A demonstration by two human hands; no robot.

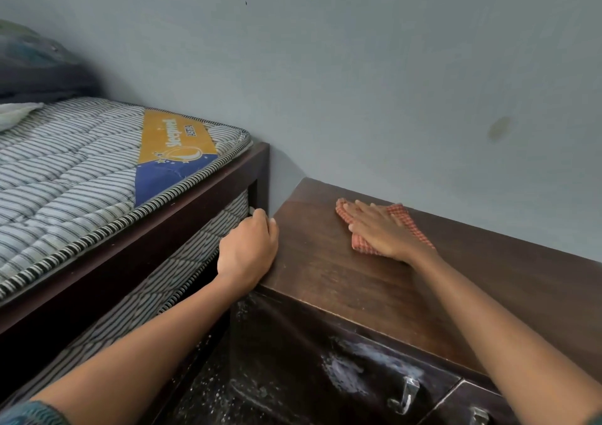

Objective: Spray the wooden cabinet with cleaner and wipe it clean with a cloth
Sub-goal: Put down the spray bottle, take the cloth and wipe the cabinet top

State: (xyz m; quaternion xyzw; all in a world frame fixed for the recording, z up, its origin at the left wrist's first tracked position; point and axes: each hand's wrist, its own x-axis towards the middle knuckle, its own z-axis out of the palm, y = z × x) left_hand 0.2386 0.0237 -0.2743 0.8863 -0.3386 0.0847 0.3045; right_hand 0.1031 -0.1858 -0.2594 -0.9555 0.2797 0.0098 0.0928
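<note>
— Right hand?
— Laid flat, fingers straight and nearly together, palm pressing the red checked cloth onto the top of the wooden cabinet, toward the back edge near the blue-grey wall. Covers most of the cloth, with only corners poking out past fingertips and wrist.
— And the left hand?
— Curled, knuckles up, tucked against the cabinet's left edge, in the gap beside the bed frame. Thumb side touching the rim of the top.
— Holding anything?
— Hard to say. A small white piece just past the fingertips, mostly hidden; gripped or merely behind the fingers, cannot tell.
— Anything else hard to make out?
— Whitish, wet-looking patches on the cabinet's dark front, blurred, around a metal handle; a second handle cut off by the bottom edge. Cabinet's right end out of frame too. Striped mattress on the frame to the left, with a yellow and blue label, lettering turned away and blurred. Both forearms running in from the bottom corners
</note>
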